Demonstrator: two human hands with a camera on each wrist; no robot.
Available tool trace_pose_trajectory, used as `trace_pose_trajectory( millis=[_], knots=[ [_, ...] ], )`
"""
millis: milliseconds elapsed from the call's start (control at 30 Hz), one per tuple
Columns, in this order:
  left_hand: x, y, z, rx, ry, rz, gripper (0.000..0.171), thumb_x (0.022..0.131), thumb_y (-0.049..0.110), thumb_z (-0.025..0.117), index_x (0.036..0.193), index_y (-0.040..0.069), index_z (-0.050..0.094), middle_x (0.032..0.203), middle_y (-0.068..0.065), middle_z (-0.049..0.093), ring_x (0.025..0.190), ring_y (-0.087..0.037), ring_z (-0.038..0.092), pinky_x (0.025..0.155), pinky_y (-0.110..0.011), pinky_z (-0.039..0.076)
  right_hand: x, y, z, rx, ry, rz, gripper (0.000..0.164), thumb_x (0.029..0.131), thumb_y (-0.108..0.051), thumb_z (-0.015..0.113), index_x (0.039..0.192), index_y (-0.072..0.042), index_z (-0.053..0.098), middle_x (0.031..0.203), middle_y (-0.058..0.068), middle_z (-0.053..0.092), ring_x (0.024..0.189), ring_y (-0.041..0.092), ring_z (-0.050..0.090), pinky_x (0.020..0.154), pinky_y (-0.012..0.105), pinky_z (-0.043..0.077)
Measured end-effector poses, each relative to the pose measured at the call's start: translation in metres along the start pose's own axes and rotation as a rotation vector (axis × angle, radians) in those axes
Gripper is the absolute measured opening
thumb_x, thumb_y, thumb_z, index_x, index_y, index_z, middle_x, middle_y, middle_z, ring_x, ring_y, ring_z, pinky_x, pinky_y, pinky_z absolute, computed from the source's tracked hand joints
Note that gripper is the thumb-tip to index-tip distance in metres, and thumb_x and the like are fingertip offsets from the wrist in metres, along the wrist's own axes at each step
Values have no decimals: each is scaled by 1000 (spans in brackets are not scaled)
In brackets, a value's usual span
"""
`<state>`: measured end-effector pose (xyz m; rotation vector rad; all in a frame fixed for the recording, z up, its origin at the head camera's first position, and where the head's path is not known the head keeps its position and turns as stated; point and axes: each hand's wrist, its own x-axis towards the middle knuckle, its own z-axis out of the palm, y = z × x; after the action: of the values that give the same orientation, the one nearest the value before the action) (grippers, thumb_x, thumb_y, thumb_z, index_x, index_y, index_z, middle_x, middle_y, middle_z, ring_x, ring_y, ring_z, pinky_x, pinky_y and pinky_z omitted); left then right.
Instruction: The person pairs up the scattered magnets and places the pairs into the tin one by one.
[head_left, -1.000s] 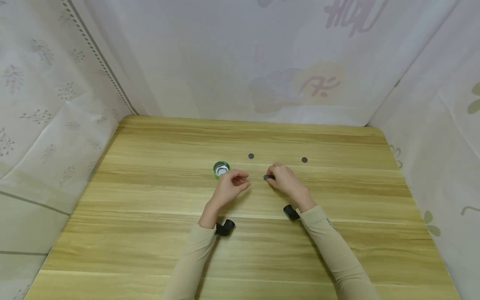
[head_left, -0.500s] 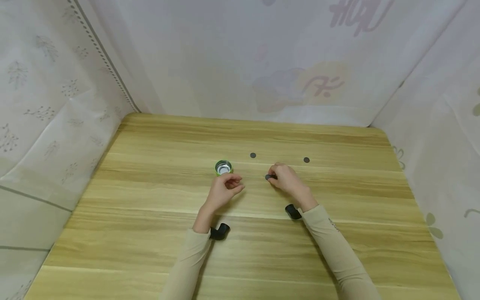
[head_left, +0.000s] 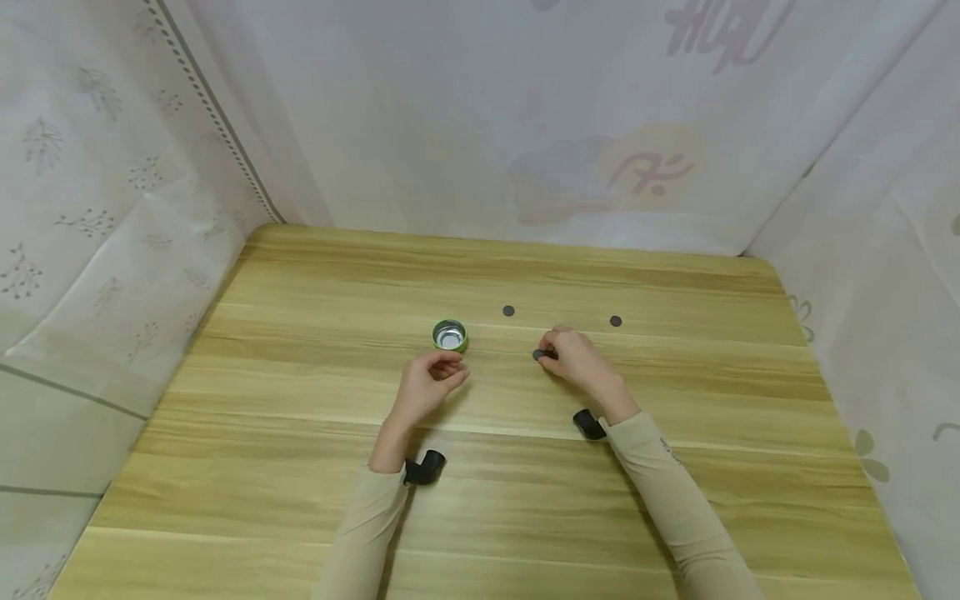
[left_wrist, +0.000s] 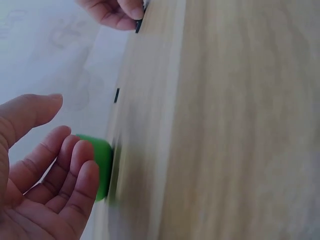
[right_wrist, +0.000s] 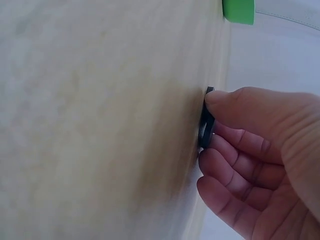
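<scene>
In the head view, my right hand (head_left: 579,365) is low over the right-middle of the table, thumb and fingers pinching a small dark round disc (head_left: 537,355). Seen edge-on in the right wrist view, that black disc (right_wrist: 206,122) lies right at the wood under the thumb. My left hand (head_left: 422,385) holds nothing, its fingers loosely bent and the thumb apart. Just beyond its fingertips stands a small round tin (head_left: 451,342), green outside and silvery inside. The left wrist view shows the tin's green side (left_wrist: 103,162) behind the fingers.
Two more dark discs lie flat farther back, one disc (head_left: 508,311) right of the tin and another disc (head_left: 616,321) beyond my right hand. The wood-grain table (head_left: 300,467) is walled at the back and sides by pale printed cloth (head_left: 450,125).
My left hand has drawn left and slightly back toward me, uncovering more of the tin. The right hand keeps its pinch on the disc in nearly the same spot.
</scene>
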<state>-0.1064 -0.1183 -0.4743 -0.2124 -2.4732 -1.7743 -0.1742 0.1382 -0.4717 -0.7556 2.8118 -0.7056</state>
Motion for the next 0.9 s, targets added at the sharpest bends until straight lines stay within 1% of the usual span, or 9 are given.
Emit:
trace_pose_trajectory(
  millis=[167,267,367,467,567,633,733,833,900],
  knots=[
    [-4,23,-10,-9,35,5,20,76,-12,69,94,-18,62,84,-30,63,76,-38,61,64,-18,50,-1,1,-1,26,4,-5,11,83,-8,71,90,-1,67,85,5,58,78,18,56,70,30,50],
    [-4,24,-12,-31,67,-8,20,76,-12,68,94,-19,62,85,-31,63,77,-40,61,64,-19,50,-1,2,-1,38,8,-13,11,82,-7,71,90,-1,66,85,5,58,78,19,56,69,30,50],
    [-3,22,-14,-67,105,-40,21,77,-13,68,95,-20,61,87,-33,62,77,-36,61,65,-17,50,-1,3,-1,42,10,-19,11,82,-7,72,90,-1,66,84,5,59,77,18,57,68,30,50],
    [-1,15,-14,-113,143,-85,22,77,-12,69,96,-20,60,88,-33,62,75,-25,60,65,-14,48,0,5,-1,45,9,-20,11,82,-8,72,90,-2,66,84,5,58,77,18,57,68,30,50],
    [3,0,-14,-154,179,-137,25,77,-10,70,98,-18,60,91,-32,61,74,-13,58,65,-11,47,0,5,-1,48,8,-21,11,82,-8,72,89,-2,66,84,5,58,76,18,57,68,30,50],
    [6,-9,-13,-170,204,-162,27,77,-9,70,100,-17,60,94,-31,61,74,-9,57,66,-10,47,-1,5,-1,48,7,-21,11,82,-8,72,89,-2,66,84,5,58,76,18,56,68,29,50],
    [9,-20,-14,-189,235,-195,31,77,-8,71,105,-14,59,100,-28,60,80,-12,57,70,-10,47,-1,5,-1,46,8,-21,11,82,-8,72,89,-2,66,84,4,58,76,17,56,68,29,50],
    [12,-23,-14,-214,245,-220,37,77,-8,70,111,-13,56,105,-27,58,89,-23,57,76,-14,48,-1,5,-1,51,9,-23,11,82,-7,72,89,-2,66,83,4,58,76,17,56,68,29,50],
    [14,-24,-15,-231,236,-235,42,77,-8,70,115,-13,53,109,-26,56,98,-29,56,82,-19,48,-1,5,0,53,10,-22,11,82,-7,72,89,-2,67,83,4,58,76,17,56,68,29,50]
  ],
)
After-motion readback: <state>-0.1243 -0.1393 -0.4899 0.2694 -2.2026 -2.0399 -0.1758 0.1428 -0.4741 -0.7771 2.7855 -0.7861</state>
